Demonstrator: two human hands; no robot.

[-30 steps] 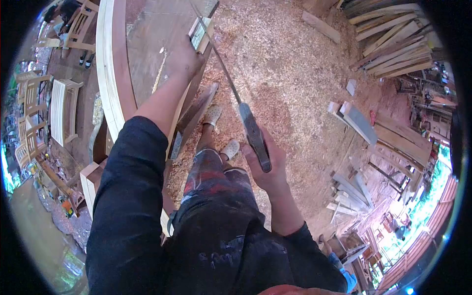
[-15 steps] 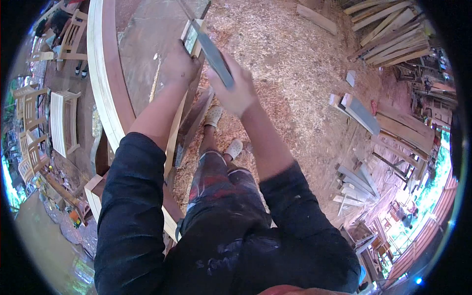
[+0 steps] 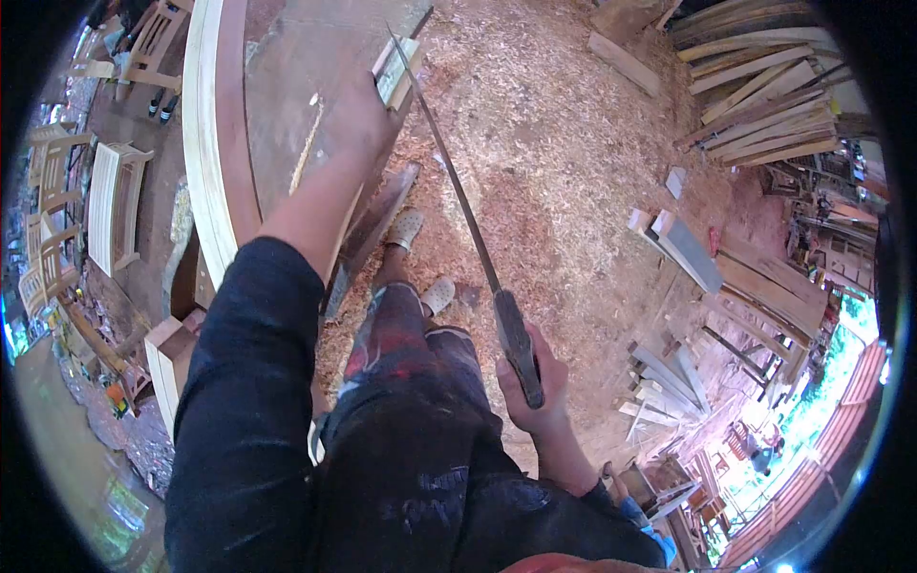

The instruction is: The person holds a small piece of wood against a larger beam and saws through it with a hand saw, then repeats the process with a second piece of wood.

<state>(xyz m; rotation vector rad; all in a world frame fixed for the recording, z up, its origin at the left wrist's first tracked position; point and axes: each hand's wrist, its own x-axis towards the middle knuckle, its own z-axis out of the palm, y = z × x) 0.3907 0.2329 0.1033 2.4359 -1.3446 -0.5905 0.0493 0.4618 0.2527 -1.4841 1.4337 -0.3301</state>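
Observation:
A handsaw (image 3: 465, 205) with a dark handle is gripped in my right hand (image 3: 533, 382), at the lower middle of the view. Its long thin blade runs up and left, the tip lying across a pale piece of wood (image 3: 394, 76) at the table's edge. My left hand (image 3: 361, 113) is closed on that piece, blurred a little, with its fingers mostly hidden. Both lie over the near edge of a worktable (image 3: 287, 57).
Curved boards (image 3: 212, 124) run along the left. Wooden benches (image 3: 119, 205) stand farther left. Wood shavings (image 3: 554, 172) cover the floor. Planks (image 3: 774, 95) are piled at the upper right, with more boards (image 3: 688, 250) at the right. Another person (image 3: 630, 511) shows partly at the lower right.
My right hand has drawn the saw back, down and to the right, away from my left hand. More of the blade now shows. My left hand stays at the wood piece.

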